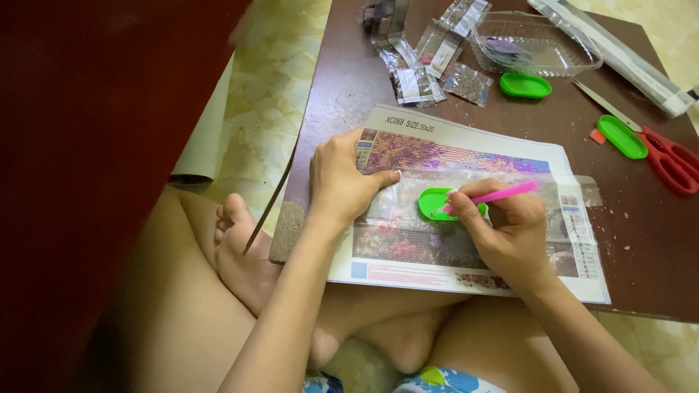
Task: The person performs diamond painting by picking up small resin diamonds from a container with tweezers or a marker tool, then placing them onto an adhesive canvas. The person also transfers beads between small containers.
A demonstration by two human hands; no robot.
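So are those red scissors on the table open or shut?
Shut, as far as shows: the red scissors lie flat on the brown table, blades together in one thin line, beside a green tray.

left hand [341, 178] flat, right hand [506, 229] pinching — legs crossed

This looks like a home: a person sits cross-legged and barefoot on a pale tiled floor [273, 69] at a low brown surface [342, 94] spread with hobby materials, small bead packets [419, 76] and red scissors [670, 160].
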